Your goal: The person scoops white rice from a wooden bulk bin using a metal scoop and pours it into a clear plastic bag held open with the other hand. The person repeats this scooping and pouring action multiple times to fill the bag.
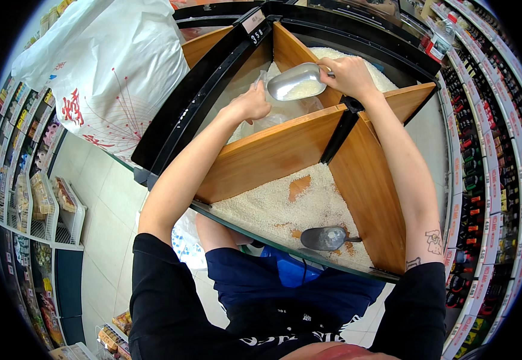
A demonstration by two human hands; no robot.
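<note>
My right hand [347, 77] grips the handle of a metal scoop [297, 82] with white rice in it, above the far-left compartment of a wooden rice bin. My left hand [252, 102] holds the edge of a clear plastic bag [275, 118], which hangs in that same compartment under and beside the scoop. A second metal scoop [325, 238] lies on the rice [283, 202] of the near compartment, where patches of the wooden bottom show through. Wooden dividers [283, 150] separate the compartments.
A large white printed plastic bag [112, 67] rises at the bin's left. The bin's black rim [202, 90] runs beside my left forearm. Shelves of bottles [472, 180] line the right, and goods racks [40, 202] stand at left. A plastic bottle [442, 40] is at the far right corner.
</note>
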